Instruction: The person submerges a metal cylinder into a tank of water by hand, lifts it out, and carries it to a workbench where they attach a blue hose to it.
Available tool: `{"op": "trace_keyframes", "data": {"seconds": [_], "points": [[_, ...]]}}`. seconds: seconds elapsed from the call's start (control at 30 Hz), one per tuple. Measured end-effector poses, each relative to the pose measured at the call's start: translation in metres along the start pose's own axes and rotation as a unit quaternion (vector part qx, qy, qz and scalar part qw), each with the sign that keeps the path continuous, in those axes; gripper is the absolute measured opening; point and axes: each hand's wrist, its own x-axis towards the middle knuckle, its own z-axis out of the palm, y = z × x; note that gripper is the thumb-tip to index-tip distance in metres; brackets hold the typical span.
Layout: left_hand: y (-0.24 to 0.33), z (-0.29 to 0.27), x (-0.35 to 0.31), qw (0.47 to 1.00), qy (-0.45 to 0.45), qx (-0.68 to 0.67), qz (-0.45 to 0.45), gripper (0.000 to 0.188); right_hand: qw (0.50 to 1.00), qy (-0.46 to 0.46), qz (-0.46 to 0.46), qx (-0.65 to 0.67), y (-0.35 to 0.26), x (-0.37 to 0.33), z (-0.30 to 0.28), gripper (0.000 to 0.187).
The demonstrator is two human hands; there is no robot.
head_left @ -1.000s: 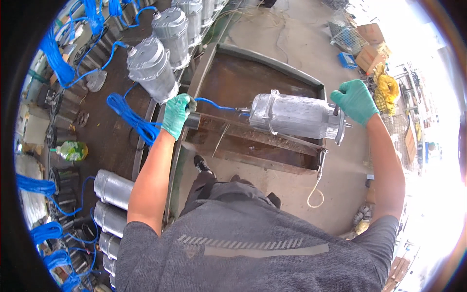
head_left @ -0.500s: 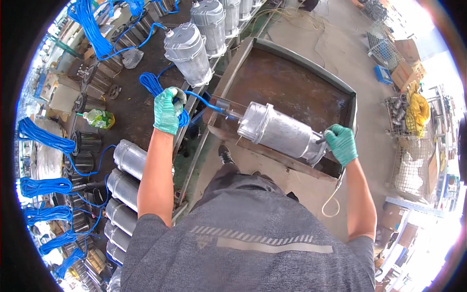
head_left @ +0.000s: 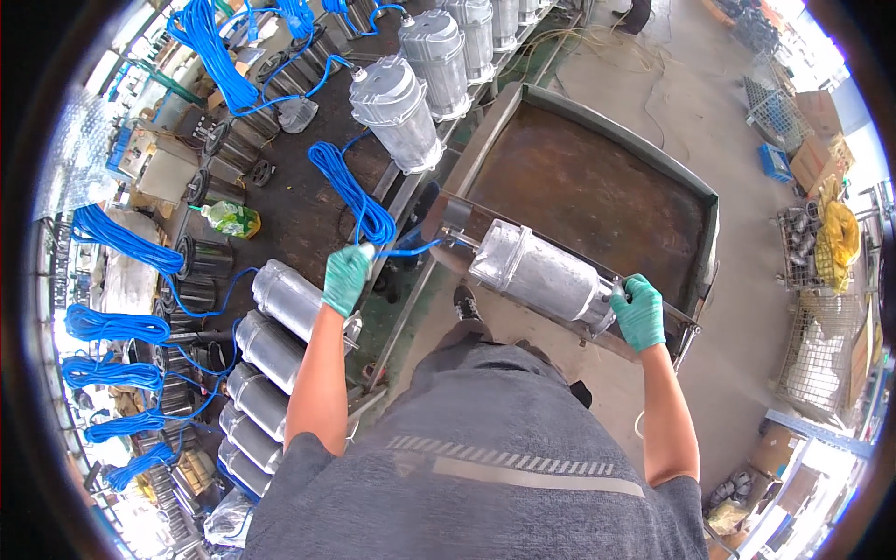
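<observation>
A silver cylindrical motor (head_left: 541,271) lies on its side across the near edge of a shallow metal tray. My right hand (head_left: 639,313), in a green glove, is closed round the thin fitting at its right end. From the opposite end, a blue cable (head_left: 411,250) runs left to my left hand (head_left: 347,280), also gloved in green. The fingers of that hand are closed on the cable, close to its entry side. Just beyond my left hand, the cable's looped coil (head_left: 359,201) rests over the bench edge.
The rusty-bottomed tray (head_left: 714,219) stands ahead to the right. Upright silver motors (head_left: 397,107) line the bench at the back left, and several more (head_left: 299,294) lie at the left. Blue cable coils (head_left: 117,325), a green bottle (head_left: 233,219) and wire baskets (head_left: 812,345) are around.
My left hand has come nearer to my body, drawing the cable from an arch to a flatter line. The motor has shifted toward the tray's near edge with my right hand still on it.
</observation>
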Motion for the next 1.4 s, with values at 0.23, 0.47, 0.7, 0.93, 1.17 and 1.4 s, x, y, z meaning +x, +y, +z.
{"op": "trace_keyframes", "data": {"seconds": [0.23, 0.47, 0.7, 0.93, 1.17, 1.4], "points": [[-0.010, 0.043, -0.051, 0.889, -0.341, 0.301, -0.056, 0.046, 0.998, -0.009, -0.015, -0.061, 0.003, -0.004, 0.006, 0.017], [0.001, 0.115, -0.028, 0.990, -0.080, -0.028, -0.109, 0.019, 0.993, -0.012, -0.002, -0.119, -0.005, -0.009, 0.005, 0.021], [0.002, 0.170, -0.038, 0.952, -0.269, 0.124, -0.077, 0.036, 0.989, -0.018, 0.070, -0.132, -0.013, -0.010, 0.003, 0.026], [-0.039, 0.180, -0.033, 0.943, -0.311, 0.010, -0.122, 0.034, 0.985, -0.007, 0.076, -0.152, -0.019, -0.011, 0.005, 0.027], [0.011, 0.083, 0.036, 0.983, -0.138, 0.092, 0.078, 0.064, 0.976, -0.040, 0.122, -0.176, -0.030, -0.015, 0.003, 0.027], [0.060, 0.112, 0.085, 0.893, -0.198, 0.178, 0.363, 0.055, 0.957, -0.074, 0.141, -0.241, -0.033, -0.015, -0.020, 0.030]]}}
